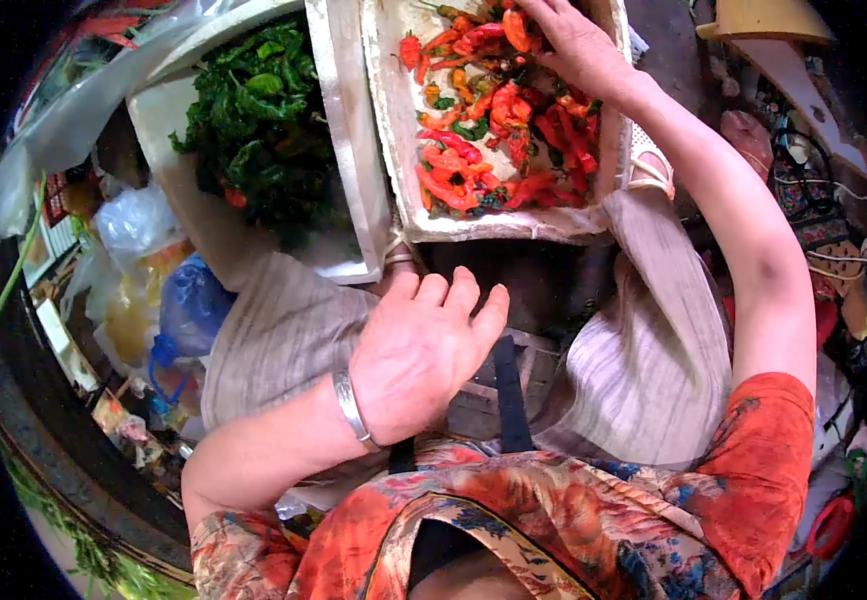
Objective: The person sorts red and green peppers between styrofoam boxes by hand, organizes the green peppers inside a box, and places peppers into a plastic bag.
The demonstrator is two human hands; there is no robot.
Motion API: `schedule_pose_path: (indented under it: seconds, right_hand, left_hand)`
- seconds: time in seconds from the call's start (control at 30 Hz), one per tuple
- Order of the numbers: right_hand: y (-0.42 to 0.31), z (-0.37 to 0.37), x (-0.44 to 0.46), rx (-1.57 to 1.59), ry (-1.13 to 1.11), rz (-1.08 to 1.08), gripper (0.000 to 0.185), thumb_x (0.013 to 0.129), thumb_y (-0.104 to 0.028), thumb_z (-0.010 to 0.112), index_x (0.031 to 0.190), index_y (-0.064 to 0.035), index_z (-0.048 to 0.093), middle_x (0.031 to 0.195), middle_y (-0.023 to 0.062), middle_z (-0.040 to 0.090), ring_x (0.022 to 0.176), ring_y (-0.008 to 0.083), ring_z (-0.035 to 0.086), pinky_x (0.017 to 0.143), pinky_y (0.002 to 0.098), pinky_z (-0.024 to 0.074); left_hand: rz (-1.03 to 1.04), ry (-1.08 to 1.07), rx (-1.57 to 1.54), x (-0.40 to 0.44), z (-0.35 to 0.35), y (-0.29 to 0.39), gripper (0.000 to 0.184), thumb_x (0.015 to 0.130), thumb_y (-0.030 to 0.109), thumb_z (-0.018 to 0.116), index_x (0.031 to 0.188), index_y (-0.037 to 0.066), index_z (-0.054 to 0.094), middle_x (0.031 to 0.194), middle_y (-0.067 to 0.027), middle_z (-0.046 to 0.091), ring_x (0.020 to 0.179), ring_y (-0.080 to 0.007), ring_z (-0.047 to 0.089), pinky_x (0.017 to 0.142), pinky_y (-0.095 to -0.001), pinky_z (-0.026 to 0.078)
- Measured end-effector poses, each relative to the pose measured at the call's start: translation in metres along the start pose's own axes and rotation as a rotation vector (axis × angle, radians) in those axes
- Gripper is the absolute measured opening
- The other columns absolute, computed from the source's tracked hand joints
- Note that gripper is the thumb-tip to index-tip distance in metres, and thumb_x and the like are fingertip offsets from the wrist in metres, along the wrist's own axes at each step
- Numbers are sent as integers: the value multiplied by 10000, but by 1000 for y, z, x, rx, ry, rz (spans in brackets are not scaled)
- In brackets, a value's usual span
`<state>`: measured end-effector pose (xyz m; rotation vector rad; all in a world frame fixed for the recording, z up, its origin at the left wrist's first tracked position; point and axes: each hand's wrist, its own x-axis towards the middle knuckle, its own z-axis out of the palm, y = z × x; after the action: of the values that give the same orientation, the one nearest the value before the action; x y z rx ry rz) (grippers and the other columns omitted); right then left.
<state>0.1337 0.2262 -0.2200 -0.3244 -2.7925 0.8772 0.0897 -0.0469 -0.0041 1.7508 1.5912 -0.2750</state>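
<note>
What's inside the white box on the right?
Mostly red peppers, some orange and a few green, with pale floor between. What lies beneath them is covered; the right grip hides part of the far side.

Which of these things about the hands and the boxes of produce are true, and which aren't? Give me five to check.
1. The right hand is at the red peppers. True.
2. The left hand is buried in the dark green produce. False: it is in front of the body, away from that produce.
3. A silvery bracelet circles the left wrist. True.
4. The red and green produce share one box. False: mostly red fills the right-hand box, mostly green the left-hand box.
5. A blue plastic bag shows on the picture's left side. True.
</note>
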Motion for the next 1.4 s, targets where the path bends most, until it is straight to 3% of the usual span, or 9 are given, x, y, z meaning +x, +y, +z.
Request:
schedule_pose_path:
  seconds: [0.1,0.17,0.23,0.5,0.77,0.87,0.93,1.2,1.4]
  right_hand:
    - [-13,-5,-2,300,-59,150,786,803,-37,655,1471,-103,245,1446,218,272,1277,384,419,1063,412,388]
    - [-16,23,-8,194,295,-65,641,759,-5,665,1350,-112,439,1265,167,497,1207,359,502,985,431,466]
    - [-30,32,-13,150,193,-159,467,775,3,637,1213,-98,511,1223,161,495,1086,363,548,898,411,503]
    - [-111,98,-60,349,-981,-240,199,837,-162,581,993,-51,635,896,177,668,874,367,655,753,481,515]
    - [-71,96,-18,465,-233,-375,499,699,46,585,1194,-14,573,1148,206,600,1045,377,602,887,437,512]
    - [-60,74,4,368,-262,-52,374,728,24,571,1100,2,599,1070,196,613,1000,379,609,862,456,508]
    - [-62,69,8,77,-659,67,203,775,-34,559,971,0,605,1001,193,612,930,376,617,813,475,506]
    - [-52,117,-30,-415,-400,-318,121,820,-179,546,865,-92,616,924,94,554,937,247,529,809,356,422]
    - [-62,80,-9,161,-498,121,263,752,-156,662,939,10,581,936,149,558,969,299,590,830,436,487]
  left_hand:
    - [-6,-44,-29,1,-5,0,521,789,165,563,1291,35,508,1194,-207,560,989,-308,576,841,-393,449]
    - [-1,-29,-20,0,-4,-1,522,790,171,564,1291,35,508,1194,-209,559,992,-308,576,841,-393,449]
    - [4,-12,-7,0,-3,-1,523,792,178,564,1292,35,509,1195,-210,559,995,-308,576,840,-392,449]
    - [15,28,-14,-6,-2,1,506,804,182,541,1286,30,519,1178,-211,556,1056,-334,547,846,-390,448]
    - [-7,38,-49,-12,1,-3,494,809,181,536,1277,26,518,1204,-223,552,1117,-361,527,875,-404,445]
    - [-6,28,-65,-13,1,-3,499,806,181,542,1280,27,514,1214,-226,551,1137,-370,521,898,-413,444]
    - [-6,31,-69,-13,-1,-4,503,805,182,545,1282,26,512,1216,-226,551,1144,-372,518,910,-418,443]
    - [-16,30,-72,-14,-2,-5,491,814,183,531,1278,26,515,1213,-223,552,1137,-363,519,906,-417,443]
    - [-24,42,-64,-16,-2,-6,473,822,178,515,1271,27,523,1207,-224,554,1130,-358,521,886,-407,436]
